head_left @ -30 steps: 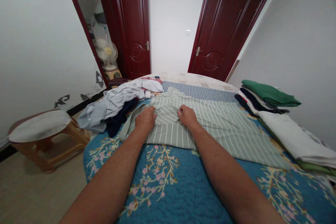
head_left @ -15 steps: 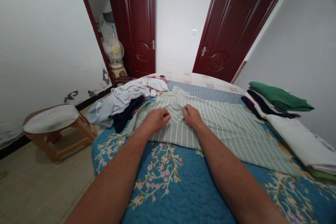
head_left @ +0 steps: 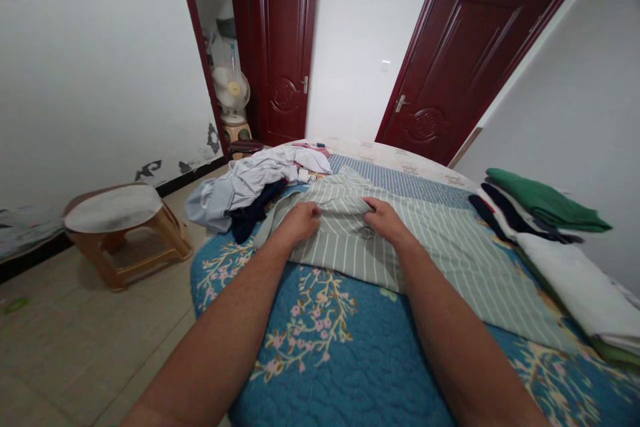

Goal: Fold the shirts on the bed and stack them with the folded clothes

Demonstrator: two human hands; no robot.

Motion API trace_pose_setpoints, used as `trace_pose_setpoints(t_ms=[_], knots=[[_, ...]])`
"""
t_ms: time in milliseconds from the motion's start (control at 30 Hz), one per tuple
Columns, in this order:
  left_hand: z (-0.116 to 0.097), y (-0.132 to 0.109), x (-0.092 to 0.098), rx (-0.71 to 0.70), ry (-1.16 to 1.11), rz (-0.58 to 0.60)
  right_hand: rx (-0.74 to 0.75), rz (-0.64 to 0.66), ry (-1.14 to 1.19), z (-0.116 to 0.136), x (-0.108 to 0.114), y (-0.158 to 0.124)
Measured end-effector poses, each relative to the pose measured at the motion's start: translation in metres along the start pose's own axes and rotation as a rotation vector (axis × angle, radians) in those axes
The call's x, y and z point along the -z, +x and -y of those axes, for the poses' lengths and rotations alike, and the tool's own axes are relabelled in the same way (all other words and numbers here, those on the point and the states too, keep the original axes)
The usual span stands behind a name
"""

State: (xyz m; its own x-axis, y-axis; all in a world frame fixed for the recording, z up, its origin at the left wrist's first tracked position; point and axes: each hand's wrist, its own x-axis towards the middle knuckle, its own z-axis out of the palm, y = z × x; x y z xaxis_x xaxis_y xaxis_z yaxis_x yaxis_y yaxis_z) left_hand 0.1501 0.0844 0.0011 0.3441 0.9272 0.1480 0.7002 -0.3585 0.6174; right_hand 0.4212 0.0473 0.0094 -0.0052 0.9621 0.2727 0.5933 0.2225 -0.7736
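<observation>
A pale green garment with white stripes lies spread across a blue floral quilt on the bed. My left hand rests on its near left part with the fingers curled into the cloth. My right hand pinches a fold of the same garment a little to the right, close to a small button. Both forearms reach in from the bottom of the view.
A heap of loose clothes lies at the bed's far left corner. Folded clothes are stacked at the right edge against the wall. A low wooden stool stands on the floor to the left. Two dark red doors and a fan are behind.
Both hands have stayed on the striped garment. The right hand has lifted a fold of it. The view has swung to the left, so everything sits further right.
</observation>
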Motion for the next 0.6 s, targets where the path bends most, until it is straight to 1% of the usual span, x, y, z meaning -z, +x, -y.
trace_pose_setpoints(t_ms=[67, 133, 267, 367, 433, 500, 600], knots=[[0.003, 0.001, 0.0, 0.052, 0.011, -0.095, 0.029, 0.028, -0.046, 0.011, 0.002, -0.003], [0.004, 0.002, -0.002, 0.054, 0.029, -0.121, 0.055, 0.028, -0.093, 0.017, 0.001, -0.005], [0.003, 0.001, -0.003, 0.043, 0.049, -0.072, 0.099, 0.051, -0.176, 0.019, 0.002, -0.009], [0.0, -0.001, 0.001, 0.044, 0.032, -0.065, 0.216, 0.027, -0.248, 0.02, 0.005, -0.016], [0.0, -0.002, 0.004, 0.041, 0.01, -0.057, 0.329, -0.015, -0.302, 0.021, 0.008, -0.026], [0.001, -0.002, 0.006, 0.039, -0.02, -0.038, 0.398, -0.033, -0.379, 0.022, 0.008, -0.041], [0.005, -0.002, 0.008, 0.041, -0.079, 0.017, 0.417, 0.029, -0.552, 0.018, 0.004, -0.065]])
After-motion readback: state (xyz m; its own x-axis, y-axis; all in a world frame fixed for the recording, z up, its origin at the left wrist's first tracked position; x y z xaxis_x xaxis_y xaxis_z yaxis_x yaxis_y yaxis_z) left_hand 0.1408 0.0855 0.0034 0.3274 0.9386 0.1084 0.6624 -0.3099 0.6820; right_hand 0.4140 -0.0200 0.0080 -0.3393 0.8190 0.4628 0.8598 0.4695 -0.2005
